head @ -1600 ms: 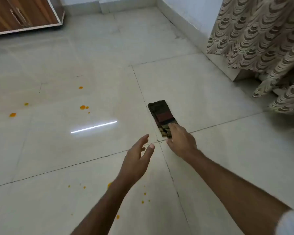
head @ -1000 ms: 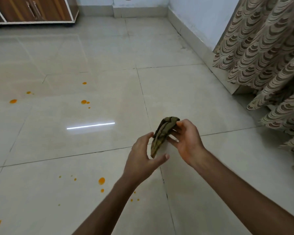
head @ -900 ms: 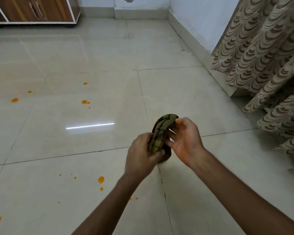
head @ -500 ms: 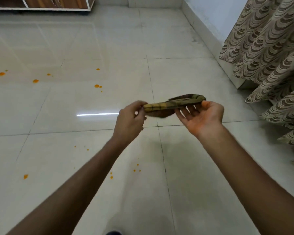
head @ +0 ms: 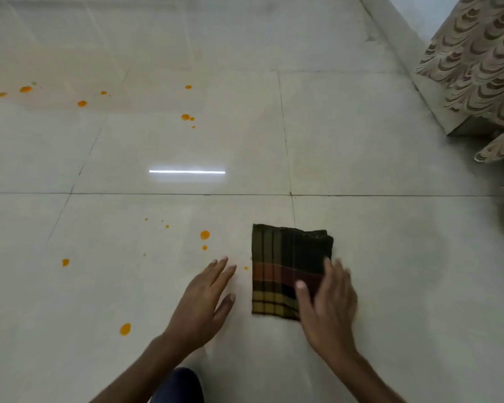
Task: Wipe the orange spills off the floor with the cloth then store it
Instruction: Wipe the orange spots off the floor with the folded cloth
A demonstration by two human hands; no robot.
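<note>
Head view
Step in hand: cloth (head: 288, 269) lies flat and folded on the tiled floor (head: 390, 242); wiping looks not yet begun, since orange spills dot the tiles.
Right hand (head: 329, 303): fingers spread and loose, gripping nothing; its blurred fingertips (head: 300, 285) overlap the cloth's near right corner, contact uncertain.
Left hand (head: 204, 298): fingers open and empty, just left of the cloth, over bare tile.
Nearest spills: large drop (head: 205, 234) and a smaller one just beyond the left fingertips; tiny speck between left fingertips and cloth edge; another drop (head: 125, 328) left of the left wrist.
Far spills (head: 82, 103): scattered well beyond both hands, upper left.
Next move, as judged: press a palm on the cloth and sweep it leftward over the near drops.
Edges: curtain (head: 477, 68) and wall base stand far right of the right fingers.
Open room: wide bare floor ahead and left.
</note>
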